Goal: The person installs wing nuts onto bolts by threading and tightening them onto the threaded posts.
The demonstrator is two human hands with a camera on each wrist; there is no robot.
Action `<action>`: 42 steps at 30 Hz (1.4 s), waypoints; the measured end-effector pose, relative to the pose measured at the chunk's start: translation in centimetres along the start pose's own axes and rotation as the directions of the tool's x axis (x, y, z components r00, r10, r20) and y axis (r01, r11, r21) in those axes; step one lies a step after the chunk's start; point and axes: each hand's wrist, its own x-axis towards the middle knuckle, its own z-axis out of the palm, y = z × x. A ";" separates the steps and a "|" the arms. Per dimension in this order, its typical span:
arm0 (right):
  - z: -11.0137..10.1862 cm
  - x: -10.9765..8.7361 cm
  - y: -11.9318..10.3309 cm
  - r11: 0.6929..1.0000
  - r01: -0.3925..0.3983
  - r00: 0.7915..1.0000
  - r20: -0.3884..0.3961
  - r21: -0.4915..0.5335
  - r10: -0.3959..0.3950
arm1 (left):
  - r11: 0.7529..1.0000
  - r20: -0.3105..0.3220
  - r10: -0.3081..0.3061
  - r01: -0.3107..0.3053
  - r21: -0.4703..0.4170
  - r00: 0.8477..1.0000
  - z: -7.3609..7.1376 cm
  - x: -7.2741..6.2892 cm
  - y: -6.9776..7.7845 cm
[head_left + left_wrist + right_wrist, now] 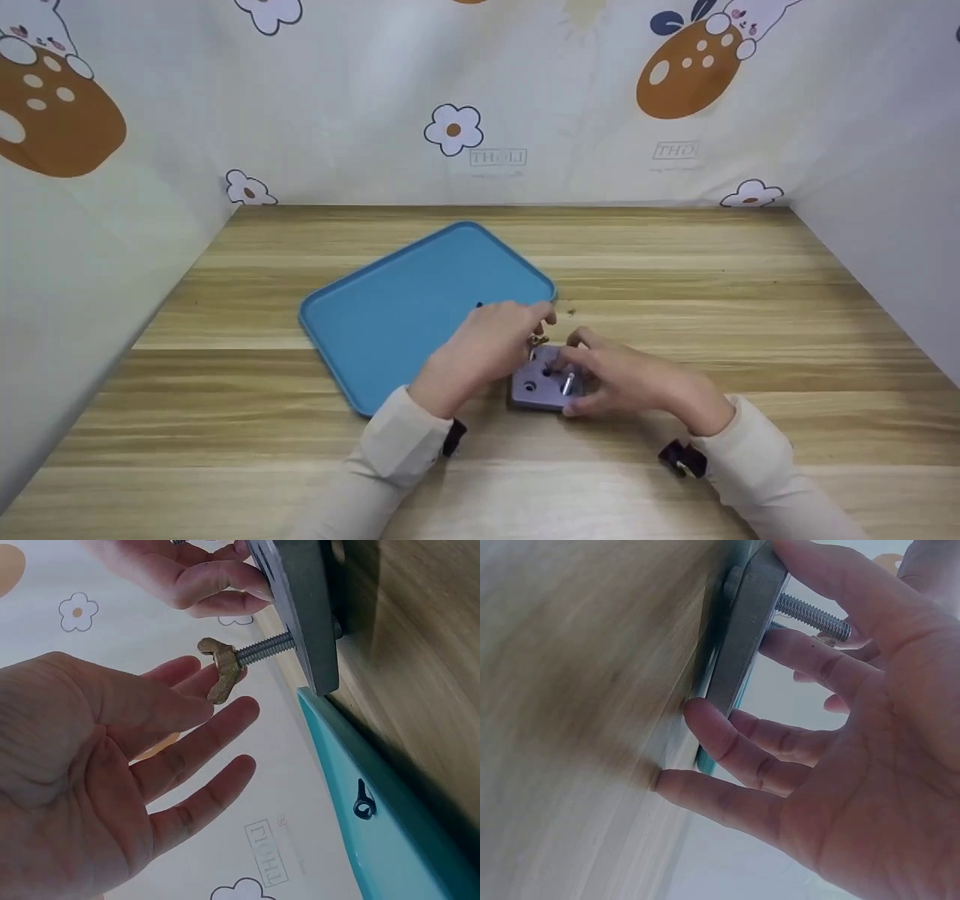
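Observation:
A thick grey metal plate (536, 396) with holes lies on the table under both hands. My right hand (637, 379) grips its right side, the thumb at the near edge and a finger on its face. A bare bolt (568, 384) stands up from the plate close to that hand. On another threaded bolt (264, 650) sits a brass wing nut (223, 671), partway along the thread. Around the wing nut are the loosely spread fingers of my left hand (484, 349); the thumb tip is beside its lower wing. Whether they touch cannot be told.
A blue tray (397, 300) lies askew behind and left of the plate, partly behind my left hand. Inside it is a small black part with a ring-shaped end (364, 804). A printed curtain (360, 112) encloses the wooden table (750, 300).

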 end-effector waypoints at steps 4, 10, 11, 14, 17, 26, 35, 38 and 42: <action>0.0 0.0 -0.1 1.000 -0.004 1.000 0.000 -0.004 0.004 | 0.999 -0.036 0.001 0.000 0.041 0.999 -0.1 -0.1 -0.1; 0.1 0.0 0.0 1.000 0.010 1.000 -0.013 -0.008 -0.010 | 0.998 -0.042 -0.002 0.005 0.068 0.999 -0.2 -0.2 -0.1; 0.1 0.0 0.1 1.000 0.016 1.000 -0.018 -0.010 -0.016 | 0.998 -0.038 -0.002 0.004 0.069 0.999 -0.2 -0.2 -0.1; 0.1 0.0 0.2 0.999 0.033 0.999 -0.031 -0.016 -0.034 | 0.997 -0.022 -0.006 0.007 0.078 1.000 -0.1 -0.2 0.0; 0.1 0.1 0.1 0.999 0.027 0.999 -0.032 -0.018 -0.028 | 0.996 -0.012 -0.011 0.012 0.092 1.000 0.0 -0.2 0.0; 0.1 0.0 0.1 1.000 0.014 1.000 -0.026 -0.026 -0.014 | 0.993 -0.021 -0.006 0.009 0.118 1.000 0.1 -0.1 0.0; 0.0 0.1 0.0 1.000 0.003 1.000 -0.013 0.001 -0.003 | 0.997 -0.020 -0.001 0.002 0.073 1.000 0.3 0.0 0.1; 0.1 0.0 0.1 1.000 0.006 1.000 -0.015 0.002 -0.006 | 0.999 -0.013 0.004 -0.003 0.040 1.000 0.3 0.1 0.2; 0.1 0.0 0.2 0.999 0.034 0.999 -0.036 -0.018 -0.035 | 0.998 -0.027 0.024 -0.022 0.051 0.999 0.3 0.1 0.2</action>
